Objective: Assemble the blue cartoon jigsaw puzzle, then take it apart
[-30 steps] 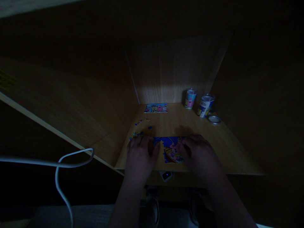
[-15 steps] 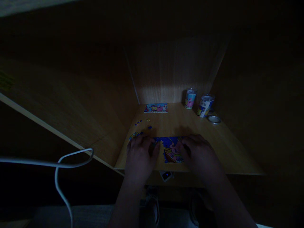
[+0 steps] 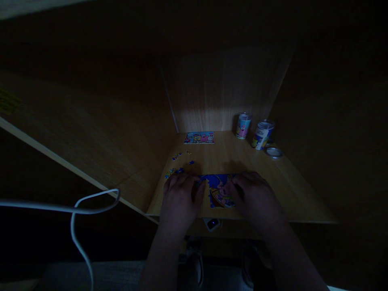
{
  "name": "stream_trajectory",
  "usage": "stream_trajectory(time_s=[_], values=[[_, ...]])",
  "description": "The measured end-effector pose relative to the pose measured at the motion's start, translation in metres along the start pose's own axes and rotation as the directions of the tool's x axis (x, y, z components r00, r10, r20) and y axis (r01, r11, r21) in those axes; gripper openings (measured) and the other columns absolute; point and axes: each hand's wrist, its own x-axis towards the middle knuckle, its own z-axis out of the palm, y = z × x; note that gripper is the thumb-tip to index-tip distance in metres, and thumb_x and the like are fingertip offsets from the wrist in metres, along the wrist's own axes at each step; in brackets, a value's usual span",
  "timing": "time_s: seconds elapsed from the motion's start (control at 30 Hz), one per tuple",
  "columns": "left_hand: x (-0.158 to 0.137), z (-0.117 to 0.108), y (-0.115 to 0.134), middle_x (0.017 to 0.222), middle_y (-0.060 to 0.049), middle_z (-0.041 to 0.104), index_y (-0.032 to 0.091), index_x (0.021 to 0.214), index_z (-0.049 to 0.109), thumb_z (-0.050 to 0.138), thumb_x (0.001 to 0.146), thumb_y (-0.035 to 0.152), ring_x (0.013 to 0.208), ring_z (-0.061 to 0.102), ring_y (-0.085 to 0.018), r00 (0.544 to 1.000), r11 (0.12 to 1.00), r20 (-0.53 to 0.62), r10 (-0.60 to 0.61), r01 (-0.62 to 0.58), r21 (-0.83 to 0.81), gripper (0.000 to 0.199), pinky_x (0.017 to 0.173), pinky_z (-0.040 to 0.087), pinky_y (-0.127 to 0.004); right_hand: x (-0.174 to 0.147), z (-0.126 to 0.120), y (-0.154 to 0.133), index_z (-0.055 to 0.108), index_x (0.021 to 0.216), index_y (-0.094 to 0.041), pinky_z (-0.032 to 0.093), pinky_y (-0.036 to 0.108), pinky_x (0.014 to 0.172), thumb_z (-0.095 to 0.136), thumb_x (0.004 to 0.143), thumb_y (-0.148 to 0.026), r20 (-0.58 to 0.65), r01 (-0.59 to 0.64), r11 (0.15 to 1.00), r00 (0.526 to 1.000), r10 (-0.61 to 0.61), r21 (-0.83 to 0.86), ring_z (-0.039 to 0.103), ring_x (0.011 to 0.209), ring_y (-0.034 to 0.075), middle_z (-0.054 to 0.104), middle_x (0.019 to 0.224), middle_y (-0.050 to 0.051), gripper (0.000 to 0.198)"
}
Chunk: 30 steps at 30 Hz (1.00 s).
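Observation:
A partly joined jigsaw puzzle lies near the front edge of the wooden shelf, blue at the top with pink figures and a brown boat. My left hand is curled at its upper left, with the index fingertip on the blue top strip and the thumb bent below. Whether a loose piece sits under those fingers is hidden. On the puzzle's right side, my right hand is closed over the edge, thumb and fingertips against the picture. Loose puzzle pieces are heaped just beyond my left hand.
Several more pieces lie farther back. A finished puzzle rests by the back wall. At the back right stand two picture cans beside a round metal lid. A white cable loops at the left; side panels enclose the shelf.
My left hand has shifted very slightly to the right along the puzzle's upper left. My right hand and the puzzle stay practically where they were.

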Motion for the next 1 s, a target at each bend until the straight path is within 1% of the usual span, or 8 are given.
stream_trajectory(time_s=[0.1,0.23,0.43,0.63,1.0], values=[[0.0003,-0.0009,-0.0002,0.117,-0.006,0.083,0.027,0.112,0.079,0.069,0.106,0.031,0.117,0.072,-0.031,0.999,0.999,0.003,0.039,-0.039,-0.014,0.012,0.115,0.054,-0.059,-0.0001,0.0011,0.0015,0.074,0.098,-0.024,0.05,0.043,0.093,0.059,0.109,-0.031,-0.005,0.01,1.0,1.0,-0.01,0.005,0.066,0.099,0.028,0.076,0.099,0.009,0.019],[0.0008,-0.0006,-0.0009,0.115,-0.004,0.084,0.028,0.111,0.081,0.067,0.107,0.03,0.114,0.074,-0.029,0.999,0.998,0.01,0.051,-0.051,-0.033,0.014,0.115,0.055,-0.059,-0.0002,0.0019,0.0023,0.073,0.096,-0.025,0.05,0.042,0.091,0.06,0.108,-0.031,-0.005,0.006,1.0,1.0,-0.006,0.005,0.066,0.099,0.028,0.075,0.098,0.009,0.019],[0.0012,-0.0004,-0.0012,0.117,-0.004,0.085,0.029,0.112,0.082,0.069,0.106,0.031,0.114,0.075,-0.03,0.999,0.998,0.009,0.046,-0.046,-0.052,0.014,0.112,0.057,-0.059,0.0,0.0012,0.0011,0.071,0.094,-0.025,0.049,0.041,0.089,0.059,0.108,-0.031,-0.008,0.003,1.0,1.0,-0.003,0.003,0.066,0.098,0.028,0.074,0.096,0.008,0.02],[0.0016,-0.0021,-0.0001,0.116,-0.004,0.084,0.029,0.11,0.082,0.07,0.105,0.03,0.113,0.075,-0.031,0.999,0.998,0.016,0.037,-0.036,-0.048,0.013,0.11,0.058,-0.059,-0.0001,0.0014,0.0015,0.071,0.094,-0.025,0.05,0.043,0.091,0.059,0.108,-0.03,0.003,0.003,1.0,1.0,-0.003,-0.002,0.066,0.098,0.028,0.074,0.096,0.008,0.019],[0.001,-0.0007,-0.0001,0.121,-0.007,0.083,0.027,0.116,0.079,0.07,0.105,0.035,0.116,0.074,-0.032,1.0,0.999,-0.004,0.004,-0.004,-0.034,0.016,0.11,0.058,-0.059,0.0005,-0.0019,-0.0017,0.072,0.095,-0.024,0.05,0.042,0.091,0.06,0.108,-0.03,0.014,-0.014,1.0,1.0,0.014,-0.004,0.067,0.1,0.028,0.075,0.098,0.009,0.019]])
